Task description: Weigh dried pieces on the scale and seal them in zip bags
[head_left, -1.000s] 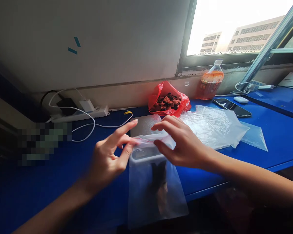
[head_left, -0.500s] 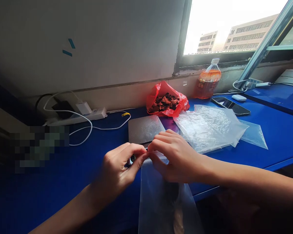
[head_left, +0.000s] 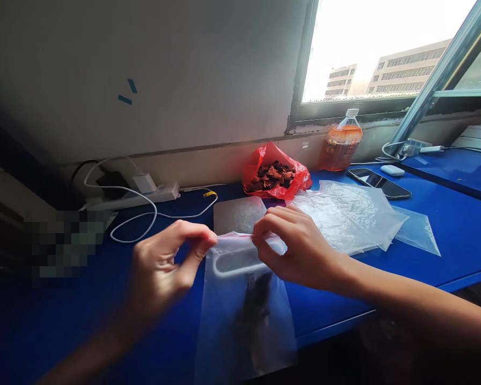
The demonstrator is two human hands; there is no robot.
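Note:
A clear zip-lock bag point(head_left: 244, 315) hangs from both my hands at the table's front edge, its red seal line along the top. Something dark shows blurred inside it. My left hand point(head_left: 168, 262) pinches the left end of the seal between thumb and forefinger. At the other end, my right hand point(head_left: 292, 240) pinches the same strip. Just behind the bag lies a flat grey metal plate point(head_left: 236, 214), partly covered by my right hand. Beyond it, a red plastic bag point(head_left: 302, 176) stands open with dry reddish-brown pieces point(head_left: 272, 179) in it.
To the right lie a stack of clear plastic bags point(head_left: 344, 214), a phone point(head_left: 379, 182) and a white earbud case point(head_left: 392, 170). An orange drink bottle point(head_left: 342, 141) stands by the wall. A power strip point(head_left: 164, 192) and white cable point(head_left: 154, 214) lie at the left.
My left hand has slid left along the seal, away from my right hand, so the bag's top edge is now stretched between them. The view has shifted slightly.

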